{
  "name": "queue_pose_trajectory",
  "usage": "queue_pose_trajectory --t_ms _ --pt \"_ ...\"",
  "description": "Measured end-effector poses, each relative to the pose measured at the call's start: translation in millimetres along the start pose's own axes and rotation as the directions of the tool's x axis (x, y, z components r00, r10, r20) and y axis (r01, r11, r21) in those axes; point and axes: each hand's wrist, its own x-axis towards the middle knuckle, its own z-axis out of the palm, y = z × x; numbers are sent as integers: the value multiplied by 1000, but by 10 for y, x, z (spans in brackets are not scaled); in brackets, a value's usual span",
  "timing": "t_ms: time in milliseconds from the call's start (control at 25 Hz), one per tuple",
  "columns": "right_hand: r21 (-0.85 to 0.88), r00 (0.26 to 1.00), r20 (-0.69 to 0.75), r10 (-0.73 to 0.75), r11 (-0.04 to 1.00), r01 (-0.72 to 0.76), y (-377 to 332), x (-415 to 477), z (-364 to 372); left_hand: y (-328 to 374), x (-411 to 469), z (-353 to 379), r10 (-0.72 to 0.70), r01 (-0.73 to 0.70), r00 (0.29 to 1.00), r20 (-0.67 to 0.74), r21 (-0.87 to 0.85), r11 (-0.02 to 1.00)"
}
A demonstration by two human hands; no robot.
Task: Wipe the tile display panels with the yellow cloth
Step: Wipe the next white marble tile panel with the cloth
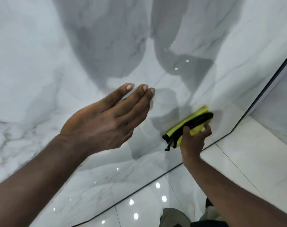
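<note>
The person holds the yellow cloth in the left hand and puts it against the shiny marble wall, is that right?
Not quite. The yellow cloth is in the right hand, whose fingers curl round it, and it is held against the shiny marble wall. The left hand is open and holds nothing. The head view shows this.

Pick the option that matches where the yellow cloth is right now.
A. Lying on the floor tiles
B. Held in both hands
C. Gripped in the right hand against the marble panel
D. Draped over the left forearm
C: the right hand grips the folded yellow cloth against the marble panel, while the left hand is open and holds nothing.
</note>
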Motion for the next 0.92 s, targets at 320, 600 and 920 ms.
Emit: queue_pose_trajectory --t_ms 320,600,920 --pt "-122 982 76 173 979 -163 88 102 -83 -8 6 -12 20 -22 999 37 40 999" --pt "-17 961 94 261 965 -260 38 135 -136 -11 10 -24 21 -22 999 30 42 999" --pt "34 974 137 183 981 -189 -59 215 -116 0 10 2 23 -23 1000 0 35 999"
